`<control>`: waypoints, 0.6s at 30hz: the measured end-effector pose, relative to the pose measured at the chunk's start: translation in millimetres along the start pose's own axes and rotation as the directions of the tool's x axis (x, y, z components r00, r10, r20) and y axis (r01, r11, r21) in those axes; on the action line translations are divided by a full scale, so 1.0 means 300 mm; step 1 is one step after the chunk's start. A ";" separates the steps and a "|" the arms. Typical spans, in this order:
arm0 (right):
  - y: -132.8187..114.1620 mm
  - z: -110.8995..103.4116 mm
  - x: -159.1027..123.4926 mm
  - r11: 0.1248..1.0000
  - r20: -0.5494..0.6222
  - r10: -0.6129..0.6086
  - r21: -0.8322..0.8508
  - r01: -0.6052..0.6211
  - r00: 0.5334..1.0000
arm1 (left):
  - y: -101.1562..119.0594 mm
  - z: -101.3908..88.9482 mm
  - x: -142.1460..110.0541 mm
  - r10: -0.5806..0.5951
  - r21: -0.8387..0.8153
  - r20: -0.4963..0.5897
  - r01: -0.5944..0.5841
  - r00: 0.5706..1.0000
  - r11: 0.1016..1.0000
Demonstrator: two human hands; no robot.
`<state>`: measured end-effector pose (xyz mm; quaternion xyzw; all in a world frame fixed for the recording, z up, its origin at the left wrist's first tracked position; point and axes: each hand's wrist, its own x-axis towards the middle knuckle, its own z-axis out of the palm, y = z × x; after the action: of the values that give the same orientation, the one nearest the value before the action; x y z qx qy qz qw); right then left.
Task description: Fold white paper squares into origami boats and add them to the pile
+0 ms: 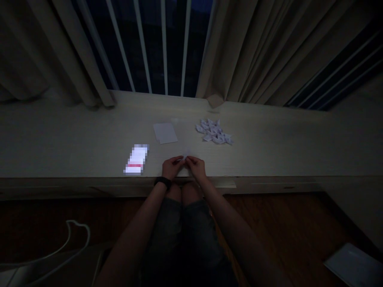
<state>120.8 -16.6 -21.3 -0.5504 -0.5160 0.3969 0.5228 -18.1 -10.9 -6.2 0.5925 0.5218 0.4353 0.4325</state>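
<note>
My left hand, with a dark band at the wrist, and my right hand meet near the front edge of a pale window ledge. Both pinch a small piece of white paper between their fingertips. The paper looks partly folded, but the dim light hides its shape. A small stack of flat white paper squares lies just beyond my hands. To the right of it sits a heap of several folded white paper pieces.
A lit phone screen lies on the ledge left of my hands. Curtains and a barred dark window rise behind the ledge. My knees are under the edge. A white cable lies on the wooden floor at left, a pale flat object at lower right.
</note>
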 end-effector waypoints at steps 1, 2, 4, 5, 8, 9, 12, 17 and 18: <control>0.008 -0.001 0.000 1.000 0.013 -0.004 0.000 0.004 1.000 | -0.002 0.000 -0.001 0.008 0.009 0.005 -0.008 1.000 1.000; 0.014 -0.002 0.000 1.000 0.029 -0.009 -0.005 0.009 1.000 | -0.004 0.000 -0.001 0.016 0.013 0.007 -0.017 1.000 1.000; 0.022 -0.006 -0.001 1.000 0.049 -0.013 -0.011 0.013 0.999 | -0.010 0.001 -0.001 0.036 0.021 0.000 -0.036 0.999 0.999; 0.024 -0.008 -0.001 1.000 0.051 -0.012 -0.006 0.013 0.999 | -0.013 0.002 -0.001 0.047 0.024 -0.001 -0.047 0.999 0.999; 0.021 -0.019 -0.006 1.000 0.038 -0.023 0.014 0.023 0.999 | -0.024 0.007 -0.002 0.078 0.037 -0.007 -0.078 0.997 0.996; 0.018 -0.023 -0.008 1.000 0.036 -0.023 0.016 0.023 0.999 | -0.027 0.008 -0.003 0.084 0.050 -0.003 -0.084 0.996 0.995; 0.009 -0.030 -0.010 0.999 0.017 0.021 0.026 -0.022 1.000 | -0.025 0.011 -0.005 0.080 0.116 0.047 -0.085 0.996 0.990; 0.006 -0.017 -0.004 0.992 -0.048 0.122 0.043 -0.120 0.991 | 0.005 0.009 -0.001 0.040 0.166 0.067 -0.050 0.997 0.985; 0.006 -0.013 -0.003 0.994 -0.066 0.113 0.014 -0.112 0.991 | 0.014 0.010 0.002 0.041 0.170 0.065 -0.052 0.997 0.984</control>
<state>124.9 -17.9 -22.6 -0.5889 -0.4645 0.4097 0.5192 -14.2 -10.8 -2.7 0.6526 0.5301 0.3803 0.3852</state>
